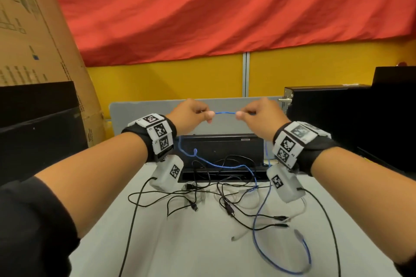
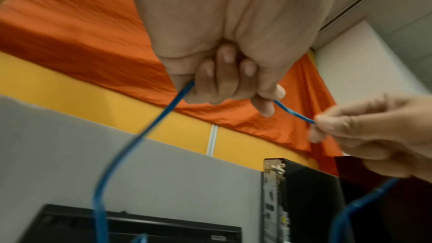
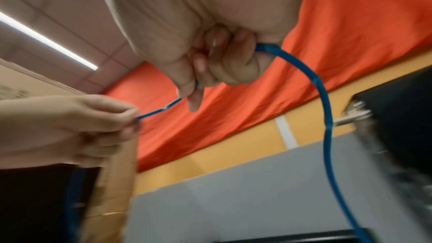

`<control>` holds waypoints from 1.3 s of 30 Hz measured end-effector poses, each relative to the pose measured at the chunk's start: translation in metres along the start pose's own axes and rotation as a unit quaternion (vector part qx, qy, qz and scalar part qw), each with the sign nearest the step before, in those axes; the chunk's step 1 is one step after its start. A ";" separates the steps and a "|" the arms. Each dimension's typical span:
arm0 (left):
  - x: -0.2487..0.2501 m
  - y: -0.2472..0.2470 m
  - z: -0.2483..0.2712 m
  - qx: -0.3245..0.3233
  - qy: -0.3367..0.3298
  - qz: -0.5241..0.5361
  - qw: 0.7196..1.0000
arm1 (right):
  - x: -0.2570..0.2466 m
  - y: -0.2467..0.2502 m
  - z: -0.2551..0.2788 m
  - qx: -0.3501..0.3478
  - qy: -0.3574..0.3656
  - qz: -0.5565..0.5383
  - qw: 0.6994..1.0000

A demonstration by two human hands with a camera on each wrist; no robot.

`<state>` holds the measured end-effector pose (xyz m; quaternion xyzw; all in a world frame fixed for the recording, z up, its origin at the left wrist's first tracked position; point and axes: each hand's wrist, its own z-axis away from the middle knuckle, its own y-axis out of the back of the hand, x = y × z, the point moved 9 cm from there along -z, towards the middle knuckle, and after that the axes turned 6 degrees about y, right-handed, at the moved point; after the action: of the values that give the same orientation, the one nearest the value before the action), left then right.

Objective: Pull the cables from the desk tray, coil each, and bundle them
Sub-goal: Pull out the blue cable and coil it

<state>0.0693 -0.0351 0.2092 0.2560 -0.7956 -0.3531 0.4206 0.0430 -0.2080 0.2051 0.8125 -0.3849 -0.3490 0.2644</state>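
Note:
Both hands are raised above the desk tray (image 1: 221,174) and hold a blue cable (image 1: 225,113) stretched between them. My left hand (image 1: 198,113) pinches it between thumb and forefinger, the other fingers curled round it (image 2: 224,78). My right hand (image 1: 249,113) pinches it the same way (image 3: 205,67). From each hand the blue cable (image 2: 121,154) (image 3: 327,117) hangs down to the desk, where it loops at the front right (image 1: 281,263). Several black cables (image 1: 225,193) and a white cable (image 1: 299,212) lie tangled on the desk in front of the tray.
A cardboard box (image 1: 33,40) leans at the left above black equipment (image 1: 38,128). A black computer case (image 1: 337,123) stands at the right. A grey divider panel (image 1: 139,112) stands behind the tray, with a yellow wall and red cloth (image 1: 225,7) beyond.

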 end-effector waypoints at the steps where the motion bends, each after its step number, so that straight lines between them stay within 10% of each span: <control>1: -0.010 0.007 0.000 0.008 0.010 -0.002 1.000 | 0.015 0.010 0.001 0.021 -0.020 0.008 1.000; 29: -0.107 0.046 0.000 0.112 0.100 -0.162 0.975 | 0.181 0.094 0.066 0.249 -0.258 0.110 0.927; 39: -0.068 0.014 -0.002 0.129 0.040 -0.072 0.988 | 0.113 0.036 0.043 -0.037 -0.205 0.171 0.963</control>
<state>0.1043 0.0205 0.1873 0.3783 -0.7966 -0.2667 0.3887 0.0459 -0.3272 0.1625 0.6354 -0.5511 -0.4716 0.2650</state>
